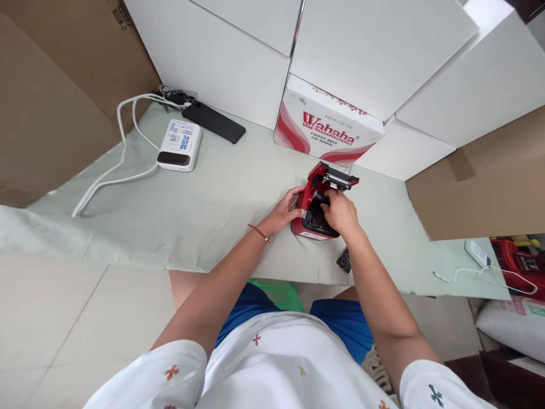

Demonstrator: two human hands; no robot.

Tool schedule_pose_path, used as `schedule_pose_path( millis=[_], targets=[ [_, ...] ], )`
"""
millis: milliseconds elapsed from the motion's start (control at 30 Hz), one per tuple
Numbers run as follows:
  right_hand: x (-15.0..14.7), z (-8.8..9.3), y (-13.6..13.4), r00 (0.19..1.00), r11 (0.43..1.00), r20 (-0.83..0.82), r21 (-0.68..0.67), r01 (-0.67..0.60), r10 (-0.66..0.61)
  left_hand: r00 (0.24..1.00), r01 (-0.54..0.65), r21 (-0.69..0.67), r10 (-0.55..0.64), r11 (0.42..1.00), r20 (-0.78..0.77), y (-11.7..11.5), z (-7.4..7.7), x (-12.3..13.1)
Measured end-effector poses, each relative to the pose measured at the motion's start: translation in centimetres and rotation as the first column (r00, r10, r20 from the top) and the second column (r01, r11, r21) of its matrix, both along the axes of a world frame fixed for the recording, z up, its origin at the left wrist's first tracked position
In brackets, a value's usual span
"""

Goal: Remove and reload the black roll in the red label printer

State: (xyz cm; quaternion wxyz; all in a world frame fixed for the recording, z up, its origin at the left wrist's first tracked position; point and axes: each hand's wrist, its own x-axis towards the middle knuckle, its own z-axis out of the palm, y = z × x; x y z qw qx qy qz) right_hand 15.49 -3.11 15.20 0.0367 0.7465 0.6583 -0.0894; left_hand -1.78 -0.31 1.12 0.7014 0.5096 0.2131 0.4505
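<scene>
A small red label printer (315, 233) stands on the cloth-covered table with its lid (336, 177) raised, showing a black inner compartment. My left hand (284, 213) grips the printer's left side, thumb at the front and fingers behind. Reaching in from the right, my right hand (342, 212) has its thumb and fingers bent together inside the compartment, at a dark rounded part (320, 197). Exactly what those fingertips pinch is hidden by the hand and the lid. Near my right forearm lies a small black object (344, 261) at the table's front edge.
Behind the printer leans a white and red Wahaha carton (327, 128). To the left lie a white device (179, 145), a black phone (214, 121) and a white cable (124, 132). Brown cardboard (481, 187) borders the right side, and another white device (477, 253) lies at the right end.
</scene>
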Motion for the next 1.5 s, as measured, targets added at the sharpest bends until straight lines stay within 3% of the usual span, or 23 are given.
schedule_pose_path(
  millis=[133, 200, 233, 300, 367, 433, 500, 600, 700, 833, 900, 1000, 1100, 1200, 1333, 1500],
  targets=[
    [0.5, -0.5, -0.9, 0.969, 0.991, -0.241, 0.104, 0.083, -0.056, 1.000, 0.005, -0.014, -0.005, 1.000, 0.008, 0.0, 0.1, 0.0],
    [1.1, -0.3, -1.9, 0.857, 0.978, -0.514, 0.166, 0.129, -0.026, 1.000, 0.009, -0.028, -0.009, 1.000, 0.012, -0.1, 0.2, 0.0],
    [1.6, 0.0, -2.6, 0.741, 0.968, -0.671, 0.181, 0.171, -0.005, 1.000, 0.012, -0.032, -0.011, 0.999, 0.014, -0.1, 0.3, 0.0],
    [3.1, 0.9, -4.2, 0.413, 0.949, -0.911, 0.142, 0.282, 0.014, 1.000, 0.017, -0.036, -0.016, 0.999, 0.014, -0.1, 0.3, 0.0],
    [5.4, 1.6, -6.0, 0.094, 0.922, -0.996, 0.042, 0.386, 0.006, 1.000, 0.020, -0.037, -0.019, 0.999, 0.014, -0.1, 0.3, 0.0],
    [8.0, 1.7, -7.6, -0.094, 0.871, -0.996, -0.040, 0.489, 0.007, 1.000, 0.014, -0.041, -0.014, 0.999, 0.014, -0.1, 0.1, 0.0],
    [10.2, 0.8, -9.0, -0.151, 0.813, -0.988, -0.109, 0.572, -0.026, 1.000, 0.004, -0.036, -0.004, 0.999, 0.007, 0.0, -0.1, 0.1],
    [11.7, -1.7, -10.8, -0.075, 0.764, -0.975, -0.209, 0.611, -0.207, 1.000, -0.001, -0.015, 0.000, 1.000, -0.014, 0.1, -0.3, 0.0],
    [10.8, -4.6, -12.1, 0.045, 0.766, -0.929, -0.274, 0.582, -0.367, 1.000, -0.006, -0.008, 0.006, 1.000, -0.027, 0.1, -0.3, 0.0],
    [9.5, -7.0, -12.8, 0.136, 0.796, -0.910, -0.260, 0.547, -0.391, 0.998, -0.019, 0.003, 0.019, 1.000, -0.053, 0.0, -0.3, -0.1],
    [9.9, -7.6, -12.7, 0.300, 0.813, -0.886, -0.133, 0.566, -0.354, 0.997, -0.027, 0.020, 0.028, 0.999, -0.071, 0.0, -0.2, -0.1],
    [11.6, -7.9, -12.3, 0.614, 0.805, -0.726, 0.144, 0.576, -0.310, 0.995, -0.034, 0.037, 0.037, 0.999, -0.088, 0.0, -0.1, -0.1],
    [13.1, -8.1, -12.3, 0.790, 0.828, -0.528, 0.257, 0.499, -0.312, 0.995, -0.033, 0.034, 0.036, 0.999, -0.093, 0.0, -0.1, -0.1],
    [13.7, -8.6, -12.4, 0.858, 0.870, -0.427, 0.258, 0.419, -0.286, 0.995, -0.025, 0.035, 0.029, 0.999, -0.093, 0.0, -0.2, -0.1],
    [13.6, -8.8, -11.8, 0.894, 0.884, -0.310, 0.237, 0.403, -0.325, 0.997, -0.021, 0.035, 0.024, 0.999, -0.077, 0.0, -0.3, -0.1],
    [14.1, -6.7, -9.7, 0.901, 0.909, -0.163, 0.047, 0.413, -0.401, 0.998, -0.014, 0.021, 0.016, 1.000, -0.068, 0.0, -0.1, -0.1]
  ],
)
